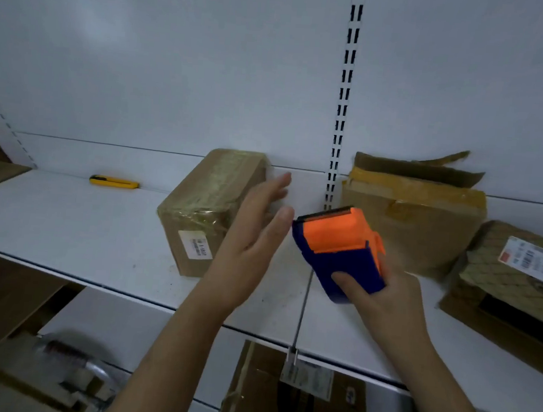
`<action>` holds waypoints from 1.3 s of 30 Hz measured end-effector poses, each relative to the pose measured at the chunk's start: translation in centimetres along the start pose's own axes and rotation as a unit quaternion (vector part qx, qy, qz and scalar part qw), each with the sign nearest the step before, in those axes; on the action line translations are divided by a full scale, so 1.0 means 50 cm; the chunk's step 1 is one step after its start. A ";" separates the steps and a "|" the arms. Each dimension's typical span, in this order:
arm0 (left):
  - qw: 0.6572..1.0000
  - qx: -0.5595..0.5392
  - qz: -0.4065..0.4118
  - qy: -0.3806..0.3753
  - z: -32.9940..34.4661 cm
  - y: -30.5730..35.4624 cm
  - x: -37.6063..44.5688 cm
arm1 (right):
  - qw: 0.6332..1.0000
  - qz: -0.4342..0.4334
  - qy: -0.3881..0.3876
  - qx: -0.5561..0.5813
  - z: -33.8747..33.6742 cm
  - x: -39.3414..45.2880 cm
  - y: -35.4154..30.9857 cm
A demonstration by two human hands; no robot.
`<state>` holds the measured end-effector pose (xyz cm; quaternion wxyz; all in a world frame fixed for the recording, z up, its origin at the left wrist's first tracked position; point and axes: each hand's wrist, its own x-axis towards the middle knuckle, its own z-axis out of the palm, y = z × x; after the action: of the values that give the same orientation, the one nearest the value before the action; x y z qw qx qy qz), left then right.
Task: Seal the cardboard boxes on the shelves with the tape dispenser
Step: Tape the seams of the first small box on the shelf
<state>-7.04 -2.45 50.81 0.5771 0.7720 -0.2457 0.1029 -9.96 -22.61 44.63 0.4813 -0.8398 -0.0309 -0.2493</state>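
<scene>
Gripping the orange-and-blue plastic tape dispenser (341, 250) from below, the right hand (383, 299) has its thumb laid across the blue body and its other fingers hidden behind the tool, so the dispenser sticks up and away from the palm toward 11 o'clock, its black front edge uppermost; the left hand (251, 236) is raised beside it at 9 o'clock, fingers straight and slightly spread, holding nothing, its thumb tip just beside the dispenser's upper corner, though whether they touch cannot be told; behind that hand, at 10 o'clock, a small brown cardboard box wrapped in clear tape (209, 210) stands on the white metal shelf (67, 222), partly covered by the fingers; at 2 o'clock from the dispenser sits a crumpled brown cardboard box with raised, torn flaps (425, 218), and at 3 o'clock a taped cardboard box bearing a printed label (511, 283); far off at 9 o'clock a yellow utility knife (114, 182) lies against the shelf's back panel.
</scene>
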 end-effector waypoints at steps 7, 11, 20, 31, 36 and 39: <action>0.949 -0.090 -0.067 -0.293 -0.016 0.022 0.017 | 0.961 -0.178 0.089 -0.191 -0.079 -0.029 0.014; 0.945 -0.072 -0.039 -0.317 0.019 0.026 0.025 | 0.938 -0.222 0.105 -0.244 -0.107 -0.062 0.036; 0.959 -0.044 0.081 -0.267 0.134 0.021 0.022 | 0.943 -0.130 0.068 -0.299 -0.189 -0.153 0.060; 0.952 -0.063 0.061 -0.294 0.235 0.053 0.004 | 0.942 0.192 0.002 -0.274 -0.272 -0.308 -0.055; 0.946 -0.063 0.026 -0.318 0.282 0.047 -0.041 | 0.929 0.256 0.009 -0.267 -0.279 -0.377 -0.065; 0.945 -0.051 0.006 -0.323 0.299 0.041 -0.076 | 0.921 0.299 0.004 -0.251 -0.283 -0.403 -0.064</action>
<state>-13.19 -15.99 46.19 0.5050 0.7317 -0.4283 -0.1615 -34.00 -28.78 43.97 0.3068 -0.9022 0.2873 -0.0971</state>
